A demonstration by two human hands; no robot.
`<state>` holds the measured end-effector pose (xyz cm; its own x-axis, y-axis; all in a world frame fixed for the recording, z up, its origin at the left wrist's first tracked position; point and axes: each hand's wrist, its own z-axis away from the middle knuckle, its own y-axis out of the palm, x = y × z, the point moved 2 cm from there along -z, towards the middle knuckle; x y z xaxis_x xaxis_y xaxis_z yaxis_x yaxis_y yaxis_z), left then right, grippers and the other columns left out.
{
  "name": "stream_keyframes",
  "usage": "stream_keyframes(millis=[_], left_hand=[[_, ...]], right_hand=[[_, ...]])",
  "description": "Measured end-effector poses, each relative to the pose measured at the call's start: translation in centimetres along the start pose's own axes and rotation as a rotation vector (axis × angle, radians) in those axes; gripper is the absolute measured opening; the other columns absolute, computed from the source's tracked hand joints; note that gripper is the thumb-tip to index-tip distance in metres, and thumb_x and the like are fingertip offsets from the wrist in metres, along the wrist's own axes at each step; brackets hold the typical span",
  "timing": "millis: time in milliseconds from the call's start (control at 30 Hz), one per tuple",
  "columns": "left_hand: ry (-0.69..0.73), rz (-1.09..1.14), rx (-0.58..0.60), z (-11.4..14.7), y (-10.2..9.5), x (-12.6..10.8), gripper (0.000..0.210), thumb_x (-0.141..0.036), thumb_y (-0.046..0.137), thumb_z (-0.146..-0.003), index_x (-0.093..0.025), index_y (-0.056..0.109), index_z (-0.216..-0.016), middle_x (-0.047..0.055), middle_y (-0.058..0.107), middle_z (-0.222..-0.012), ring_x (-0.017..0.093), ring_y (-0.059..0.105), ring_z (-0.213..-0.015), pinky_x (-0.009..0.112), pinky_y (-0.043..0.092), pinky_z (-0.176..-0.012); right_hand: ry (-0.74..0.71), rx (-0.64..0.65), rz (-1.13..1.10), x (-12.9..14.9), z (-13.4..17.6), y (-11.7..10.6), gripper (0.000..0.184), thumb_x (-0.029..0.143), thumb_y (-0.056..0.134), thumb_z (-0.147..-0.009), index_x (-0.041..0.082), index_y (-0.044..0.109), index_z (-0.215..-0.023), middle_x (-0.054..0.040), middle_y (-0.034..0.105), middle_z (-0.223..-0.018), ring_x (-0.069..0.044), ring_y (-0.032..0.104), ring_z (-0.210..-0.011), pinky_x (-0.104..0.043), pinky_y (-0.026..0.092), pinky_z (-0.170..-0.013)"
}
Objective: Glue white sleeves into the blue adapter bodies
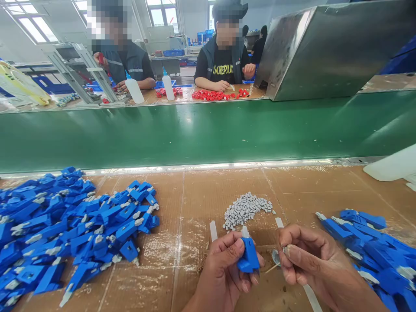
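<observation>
My left hand (224, 268) is closed round a blue plastic part (248, 256), whose pale grey tip (245, 232) points up and away from me. To its right, my right hand (313, 262) pinches a small grey piece (285, 249) between thumb and forefinger; the fingers mostly cover it. A thin pale stick (272, 268) shows just under those fingertips, beside a small round grey thing (275, 256); whether the hand also holds the stick is unclear. Beyond both hands lies a pile of small grey pieces (248, 210) on the cardboard-covered table (195, 195).
Heaps of blue parts with grey tips lie left (97, 229) and right (380, 251). A green conveyor belt (188, 134) crosses ahead. Across it, two people (224, 65) sit by red parts (211, 95) and white squeeze bottles (168, 86). A metal housing (318, 52) spans the belt's far side.
</observation>
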<state>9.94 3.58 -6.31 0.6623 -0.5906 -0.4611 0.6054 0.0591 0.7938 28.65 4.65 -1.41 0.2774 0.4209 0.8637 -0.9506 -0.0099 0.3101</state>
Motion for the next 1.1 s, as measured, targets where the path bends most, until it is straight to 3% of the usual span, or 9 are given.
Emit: stream_keyframes(millis=[133, 300, 467, 667, 800, 1100], left_hand=[[0.031, -0.078, 0.034, -0.2, -0.1, 0.5, 0.044, -0.053, 0.092, -0.087, -0.014, 0.072, -0.091, 0.008, 0.079, -0.080, 0.009, 0.067, -0.054, 0.015, 0.040, -0.042], [0.113, -0.189, 0.068, 0.0, -0.5, 1.1, 0.051, -0.063, 0.090, -0.087, -0.015, 0.076, -0.095, 0.003, 0.072, -0.070, 0.010, 0.063, -0.051, 0.016, 0.041, -0.041], [0.071, -0.235, 0.029, 0.9, -0.1, 0.3, 0.048, -0.060, 0.090, -0.090, -0.015, 0.079, -0.101, 0.003, 0.072, -0.077, 0.010, 0.068, -0.059, 0.017, 0.049, -0.049], [0.116, -0.230, 0.046, 0.5, -0.5, 0.8, 0.048, -0.061, 0.089, -0.091, -0.015, 0.079, -0.102, 0.003, 0.072, -0.075, 0.010, 0.067, -0.054, 0.016, 0.047, -0.045], [0.156, -0.249, 0.099, 0.2, -0.7, 1.3, 0.044, -0.058, 0.083, -0.096, -0.015, 0.077, -0.102, 0.002, 0.068, -0.072, 0.008, 0.061, -0.053, 0.015, 0.047, -0.046], [0.372, -0.355, 0.089, 0.2, 0.0, 1.1, 0.042, -0.056, 0.079, -0.101, -0.015, 0.075, -0.106, 0.001, 0.060, -0.081, 0.009, 0.058, -0.065, 0.017, 0.055, -0.056]], right_hand=[[0.031, 0.033, -0.004, -0.3, -0.1, -0.3, 0.048, 0.058, 0.108, -0.068, 0.019, 0.081, -0.078, -0.0011, 0.073, -0.060, -0.013, 0.067, -0.049, -0.021, 0.049, -0.049], [0.006, 0.224, 0.087, -0.9, -0.4, -0.6, 0.035, 0.051, 0.101, -0.083, 0.020, 0.085, -0.083, -0.0040, 0.077, -0.067, -0.016, 0.072, -0.057, -0.024, 0.056, -0.056], [-0.040, 0.077, 0.109, -0.7, 0.2, 0.1, 0.040, 0.058, 0.098, -0.083, 0.021, 0.084, -0.081, -0.0032, 0.075, -0.068, -0.015, 0.067, -0.062, -0.025, 0.056, -0.061], [-0.142, 0.114, 0.239, -0.4, 0.3, -0.2, 0.038, 0.060, 0.088, -0.092, 0.023, 0.085, -0.084, -0.0058, 0.077, -0.073, -0.020, 0.071, -0.069, -0.030, 0.062, -0.066], [-0.104, 0.061, 0.228, -0.2, 0.5, 0.3, 0.042, 0.061, 0.097, -0.081, 0.022, 0.084, -0.076, -0.0038, 0.075, -0.068, -0.018, 0.070, -0.063, -0.026, 0.058, -0.058], [-0.187, -0.005, 0.315, -0.2, 1.0, 2.1, 0.040, 0.061, 0.090, -0.089, 0.024, 0.083, -0.075, -0.0007, 0.069, -0.071, -0.015, 0.065, -0.062, -0.025, 0.057, -0.062]])
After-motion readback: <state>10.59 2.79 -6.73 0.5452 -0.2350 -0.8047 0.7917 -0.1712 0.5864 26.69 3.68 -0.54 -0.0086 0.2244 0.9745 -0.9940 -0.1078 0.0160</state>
